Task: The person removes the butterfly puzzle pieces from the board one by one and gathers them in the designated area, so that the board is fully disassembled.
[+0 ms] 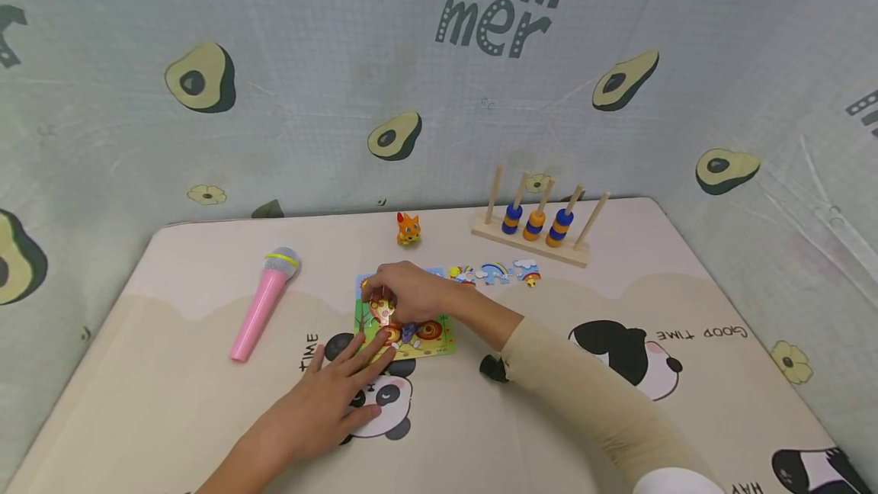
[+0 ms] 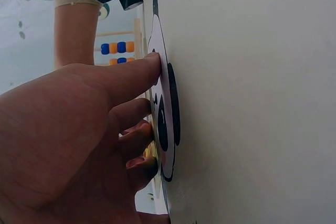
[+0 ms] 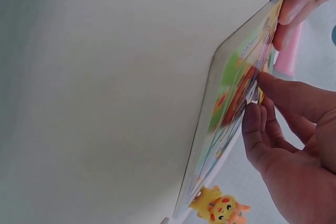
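Observation:
A colourful jigsaw puzzle lies in its flat tray at the middle of the table. Over its upper left part my right hand bends down, fingers curled. In the right wrist view, the thumb and fingers of that hand pinch a small puzzle piece close against the picture, mostly hidden by the fingers. My left hand lies spread with straight fingers, its fingertips on the puzzle's lower left edge. The left wrist view shows its thumb resting on the printed panda.
Three loose puzzle pieces lie in a row right of the puzzle's top edge. Behind stand an orange toy animal and a wooden peg rack with blue and orange rings. A pink toy microphone lies at the left.

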The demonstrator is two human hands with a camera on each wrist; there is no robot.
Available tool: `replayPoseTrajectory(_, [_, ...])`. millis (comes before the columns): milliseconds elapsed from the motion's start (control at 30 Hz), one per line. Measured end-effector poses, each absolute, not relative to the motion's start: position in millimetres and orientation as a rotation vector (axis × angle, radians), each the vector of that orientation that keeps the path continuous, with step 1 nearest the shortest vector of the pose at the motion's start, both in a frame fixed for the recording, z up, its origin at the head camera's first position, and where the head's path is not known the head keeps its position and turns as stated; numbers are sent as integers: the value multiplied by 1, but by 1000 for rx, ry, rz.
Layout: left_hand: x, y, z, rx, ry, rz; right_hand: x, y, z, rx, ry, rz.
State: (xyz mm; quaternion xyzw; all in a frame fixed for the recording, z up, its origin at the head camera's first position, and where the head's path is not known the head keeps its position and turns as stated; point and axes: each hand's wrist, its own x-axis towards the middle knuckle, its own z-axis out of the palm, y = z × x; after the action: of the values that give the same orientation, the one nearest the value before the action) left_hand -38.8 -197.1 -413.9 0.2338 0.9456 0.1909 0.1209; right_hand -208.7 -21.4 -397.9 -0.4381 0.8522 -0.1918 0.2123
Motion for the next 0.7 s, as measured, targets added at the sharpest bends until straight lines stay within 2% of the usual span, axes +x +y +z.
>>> replayPoseTrajectory(700, [-40, -197, -413, 622, 2724, 563, -210, -25, -396, -1239, 2323, -545])
